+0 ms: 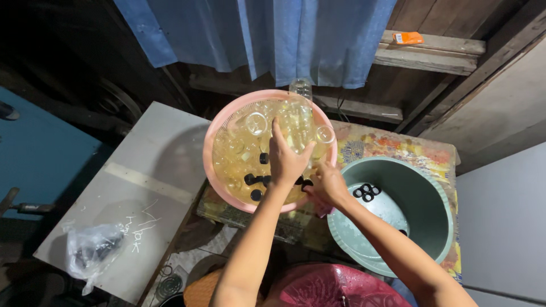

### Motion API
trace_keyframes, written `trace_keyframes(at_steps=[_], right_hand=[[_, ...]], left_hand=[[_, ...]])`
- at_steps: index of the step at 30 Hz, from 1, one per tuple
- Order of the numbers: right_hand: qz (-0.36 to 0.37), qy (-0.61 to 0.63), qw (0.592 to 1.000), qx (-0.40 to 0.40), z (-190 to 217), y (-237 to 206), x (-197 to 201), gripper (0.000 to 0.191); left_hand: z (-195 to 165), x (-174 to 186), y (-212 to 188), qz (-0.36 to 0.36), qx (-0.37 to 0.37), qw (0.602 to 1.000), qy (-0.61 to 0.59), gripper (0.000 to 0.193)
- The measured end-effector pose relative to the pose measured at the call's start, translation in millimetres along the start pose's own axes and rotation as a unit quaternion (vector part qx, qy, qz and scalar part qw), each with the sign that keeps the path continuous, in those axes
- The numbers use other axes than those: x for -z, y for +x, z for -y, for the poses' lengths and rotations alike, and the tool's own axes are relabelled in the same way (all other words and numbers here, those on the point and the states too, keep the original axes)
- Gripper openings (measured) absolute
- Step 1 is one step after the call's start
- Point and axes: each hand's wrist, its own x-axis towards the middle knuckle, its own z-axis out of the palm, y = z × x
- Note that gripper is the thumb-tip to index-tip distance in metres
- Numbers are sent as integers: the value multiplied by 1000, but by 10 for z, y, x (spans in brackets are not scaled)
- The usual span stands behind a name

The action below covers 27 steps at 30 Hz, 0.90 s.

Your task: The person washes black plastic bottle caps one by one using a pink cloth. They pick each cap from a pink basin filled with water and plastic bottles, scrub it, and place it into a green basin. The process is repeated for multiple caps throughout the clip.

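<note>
The basin (pixel 211 149) my hands reach into is pale pink, and its water looks yellowish, crowded with clear bottles (pixel 296 122) and a few black caps (pixel 256 194). The other basin (pixel 432 199) is muted grey-green, with black rings (pixel 367 192) inside it. Under both lies a cloth (pixel 392 149) with a faded floral print in orange, yellow and green. Behind hangs a blue curtain (pixel 296 34). The surface (pixel 142 187) beside me is pale grey with white scribbles.
</note>
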Motion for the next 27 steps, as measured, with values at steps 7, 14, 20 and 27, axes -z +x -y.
trace_keyframes(at_steps=[7, 14, 20, 27], right_hand=[[1, 62, 994, -86, -273, -237, 309, 25], [-51, 47, 995, -70, -836, -557, 686, 18], [-156, 15, 964, -217, -1522, -774, 1392, 16], [85, -154, 941, -289, -1767, -656, 713, 28]], left_hand=[[52, -291, 66, 143, 26, 975, 166, 109], [49, -310, -76, 151, 33, 962, 227, 102], [-96, -131, -408, 120, -37, 966, 226, 92], [-528, -174, -863, 184, -150, 967, 91, 74]])
